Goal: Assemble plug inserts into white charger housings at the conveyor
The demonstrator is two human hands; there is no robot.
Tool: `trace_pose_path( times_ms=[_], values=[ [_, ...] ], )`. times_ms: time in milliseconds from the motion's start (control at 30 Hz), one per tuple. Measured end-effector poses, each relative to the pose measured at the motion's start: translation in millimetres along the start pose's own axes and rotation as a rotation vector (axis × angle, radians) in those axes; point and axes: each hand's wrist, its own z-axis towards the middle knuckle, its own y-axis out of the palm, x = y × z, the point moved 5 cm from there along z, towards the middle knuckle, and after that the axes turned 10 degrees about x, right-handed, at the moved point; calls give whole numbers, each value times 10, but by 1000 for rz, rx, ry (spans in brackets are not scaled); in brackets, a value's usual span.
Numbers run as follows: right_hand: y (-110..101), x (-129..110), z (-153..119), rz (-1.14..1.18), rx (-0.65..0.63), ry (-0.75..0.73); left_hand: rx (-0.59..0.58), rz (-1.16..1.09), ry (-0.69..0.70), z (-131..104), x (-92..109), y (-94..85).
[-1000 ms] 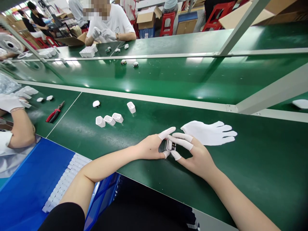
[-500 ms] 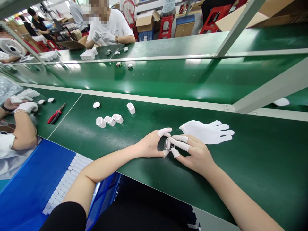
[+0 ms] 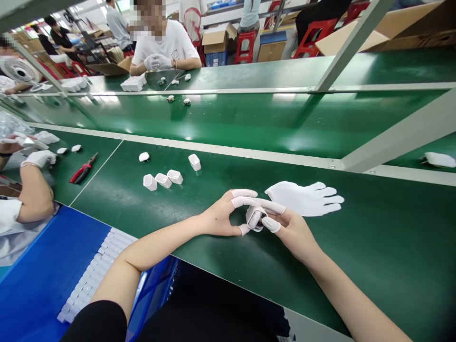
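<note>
Housing (image 3: 250,214) sits at three o'clock from my left hand (image 3: 223,217), nine from my right hand (image 3: 292,229), both gripping it, mouth facing me; long axis I cannot tell.

The tabletop (image 3: 384,251) is smooth, glossy green. On it three white cups (image 3: 163,180) stand in a close row, openings showing. Just behind that row lies a small rounded white piece (image 3: 144,156); behind it and to its right is a single white cup (image 3: 194,162). Well right of the row, a white glove (image 3: 302,198) lies flat. Left of the row are red-and-black pliers (image 3: 83,171), across a pale seam (image 3: 96,173).
</note>
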Motion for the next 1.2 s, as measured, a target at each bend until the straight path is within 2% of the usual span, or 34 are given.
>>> trace_pose_path(
  times_ms=[133, 267, 400, 600, 700, 833, 900, 1067, 1200],
  values=[
    [-9, 57, -40, 68, 93, 36, 11, -27, 14, 1, 3, 13],
    [-8, 81, -27, 58, 64, -4, 64, -59, 29, -4, -4, 9],
    [-6, 37, -1, 20, 28, -44, 61, -60, 26, -23, -26, 28],
    [49, 44, -8, 147, -35, 111, 16, -98, -6, -39, -10, 60],
    [65, 81, -20, 269, 9, 210, 24, -160, -146, -38, -28, 59],
    [80, 89, -29, 391, 85, 259, 64, -356, -503, -91, -155, 113],
    [95, 89, -34, 409, 86, 294, 87, -452, -627, -120, -209, 151],
    [98, 101, -53, 373, 101, 394, 155, -644, -814, -138, -296, 171],
    [101, 157, -69, 337, 121, 440, 220, -713, -874, -131, -330, 137]
  ],
)
